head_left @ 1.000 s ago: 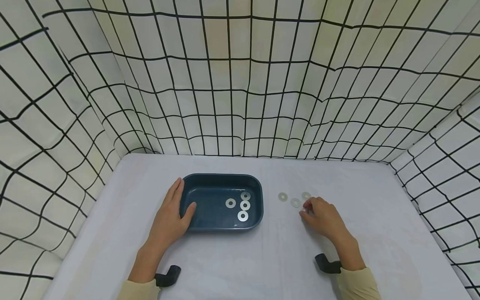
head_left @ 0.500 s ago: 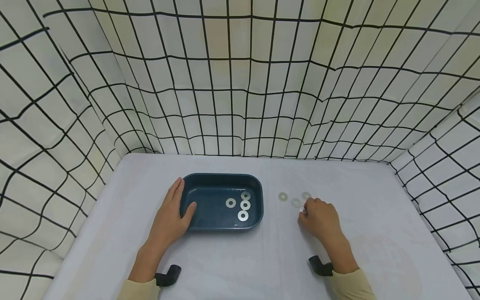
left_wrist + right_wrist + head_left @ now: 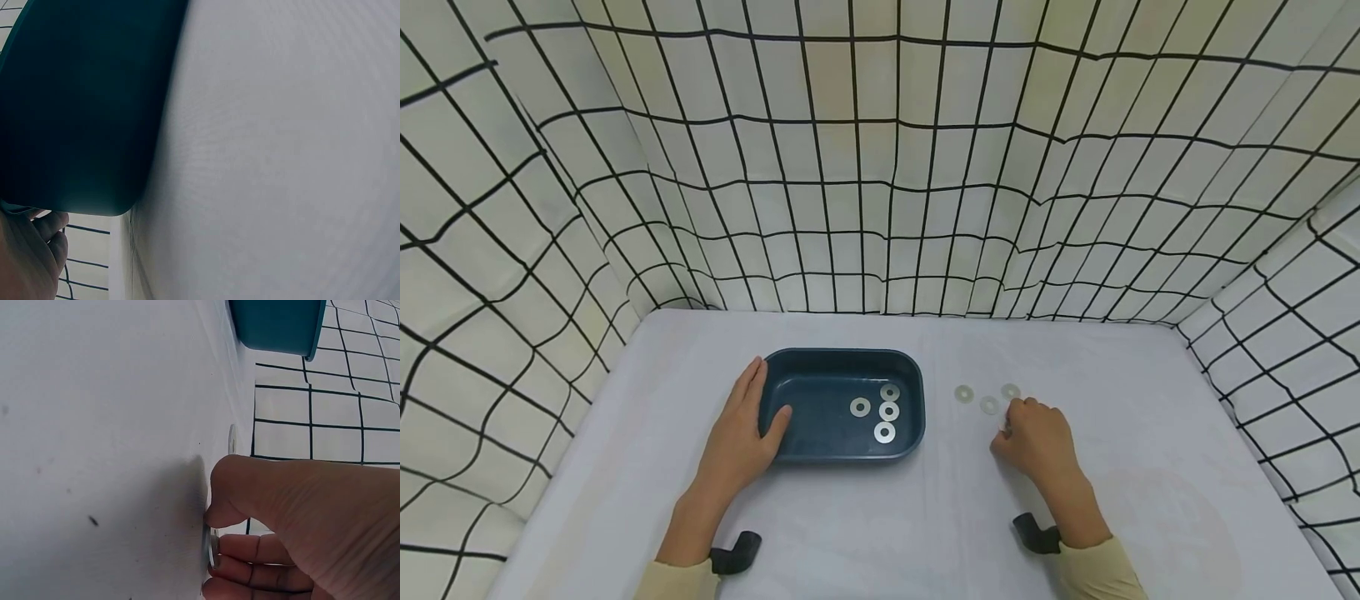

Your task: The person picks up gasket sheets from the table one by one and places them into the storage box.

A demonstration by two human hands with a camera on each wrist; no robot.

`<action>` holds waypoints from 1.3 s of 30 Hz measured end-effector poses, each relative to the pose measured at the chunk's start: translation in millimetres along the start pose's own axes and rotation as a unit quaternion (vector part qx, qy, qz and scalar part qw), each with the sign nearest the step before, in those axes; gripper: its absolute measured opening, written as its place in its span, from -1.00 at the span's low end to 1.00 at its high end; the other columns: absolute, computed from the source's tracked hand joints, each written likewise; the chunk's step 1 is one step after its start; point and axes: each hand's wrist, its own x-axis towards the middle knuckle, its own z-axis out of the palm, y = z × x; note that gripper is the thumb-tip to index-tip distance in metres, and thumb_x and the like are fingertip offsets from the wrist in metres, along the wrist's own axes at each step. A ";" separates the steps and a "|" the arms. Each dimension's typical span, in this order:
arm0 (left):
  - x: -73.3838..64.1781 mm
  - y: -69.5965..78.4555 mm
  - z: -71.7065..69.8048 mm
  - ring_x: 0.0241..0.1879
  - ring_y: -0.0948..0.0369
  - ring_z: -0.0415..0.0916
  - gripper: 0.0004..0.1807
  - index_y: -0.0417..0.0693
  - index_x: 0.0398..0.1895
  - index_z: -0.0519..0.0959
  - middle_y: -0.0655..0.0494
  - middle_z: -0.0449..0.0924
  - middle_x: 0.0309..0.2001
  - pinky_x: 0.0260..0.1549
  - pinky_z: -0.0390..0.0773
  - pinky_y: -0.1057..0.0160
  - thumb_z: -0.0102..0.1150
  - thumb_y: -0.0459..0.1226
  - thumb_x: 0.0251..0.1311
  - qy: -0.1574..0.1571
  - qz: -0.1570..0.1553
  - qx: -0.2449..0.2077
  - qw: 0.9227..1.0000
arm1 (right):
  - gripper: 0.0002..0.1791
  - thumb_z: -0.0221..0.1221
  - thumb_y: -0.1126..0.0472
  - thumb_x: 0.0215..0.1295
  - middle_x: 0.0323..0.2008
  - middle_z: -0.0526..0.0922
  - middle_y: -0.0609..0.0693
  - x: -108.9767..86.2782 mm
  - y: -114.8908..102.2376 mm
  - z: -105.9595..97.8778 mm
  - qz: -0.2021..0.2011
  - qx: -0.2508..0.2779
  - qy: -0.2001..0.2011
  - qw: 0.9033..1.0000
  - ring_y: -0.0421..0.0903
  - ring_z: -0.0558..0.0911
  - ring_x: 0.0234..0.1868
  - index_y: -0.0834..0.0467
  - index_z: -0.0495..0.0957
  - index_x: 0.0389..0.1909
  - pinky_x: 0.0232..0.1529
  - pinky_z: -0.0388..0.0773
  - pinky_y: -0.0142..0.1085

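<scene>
My left hand (image 3: 741,433) holds the left end of a dark blue tray (image 3: 820,458), its thumb over the rim and the other fingers along the outside. In the left wrist view, fingers (image 3: 56,240) show at the tray's end wall. Several silvery flat washers (image 3: 878,436) lie in the tray's right half. Low over the white table, my right hand (image 3: 1040,437) pinches a washer (image 3: 213,551), seen tilted on edge between thumb and fingertips in the right wrist view. Three paler washers (image 3: 958,397) lie just beyond and left of that hand.
A white cloth (image 3: 955,517) covers the table. Black netting (image 3: 891,208) over pale walls encloses its back and sides. Each wrist carries a black curved mount (image 3: 737,553) near the sleeve.
My right hand has shifted slightly left, and its fingers have drawn in over the washer. The left hand, the tray and the other washers keep their places.
</scene>
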 end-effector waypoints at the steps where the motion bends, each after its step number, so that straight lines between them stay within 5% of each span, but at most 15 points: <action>1: -0.1 -0.4 0.1 0.68 -0.22 0.04 -0.14 -0.26 0.70 0.01 -0.22 -0.02 0.71 0.55 0.21 -0.34 0.12 -0.09 0.54 -0.001 -0.001 -0.001 1.000 | -0.85 0.40 0.30 0.01 -0.61 0.58 0.07 -0.2 -0.8 -0.1 0.001 0.002 0.004 1.000 -0.09 0.40 -0.61 0.27 0.61 -0.53 -0.55 0.36 -0.23; 13: -0.8 -2.1 -0.8 0.67 -0.22 0.05 -0.14 -0.24 0.71 0.01 -0.21 -0.01 0.71 0.54 0.23 -0.34 0.12 -0.08 0.55 0.004 0.001 -0.004 1.000 | -0.89 0.34 0.34 0.01 -0.61 0.60 0.13 1.0 -6.8 -1.8 0.018 0.014 0.004 1.000 -0.07 0.39 -0.60 0.30 0.61 -0.53 -0.55 0.37 -0.22; 24: -1.3 -1.6 -1.5 0.67 -0.23 0.05 -0.14 -0.27 0.70 0.02 -0.23 -0.01 0.71 0.53 0.23 -0.35 0.13 -0.10 0.54 0.007 0.006 -0.005 1.000 | -0.90 0.38 0.28 0.05 -0.54 0.66 0.06 -0.9 3.6 1.5 -0.014 0.045 0.031 0.998 -0.08 0.53 -0.56 0.23 0.67 -0.44 -0.49 0.51 -0.20; 39: -1.0 -0.5 -0.1 0.67 -0.23 0.05 -0.14 -0.28 0.69 0.02 -0.23 0.00 0.71 0.54 0.23 -0.34 0.14 -0.11 0.53 0.006 0.007 -0.006 1.000 | -0.87 0.36 0.25 0.18 -0.40 0.71 0.01 1.4 11.6 0.6 -0.002 0.098 -0.017 0.995 -0.12 0.59 -0.40 0.21 0.71 -0.29 -0.30 0.61 -0.17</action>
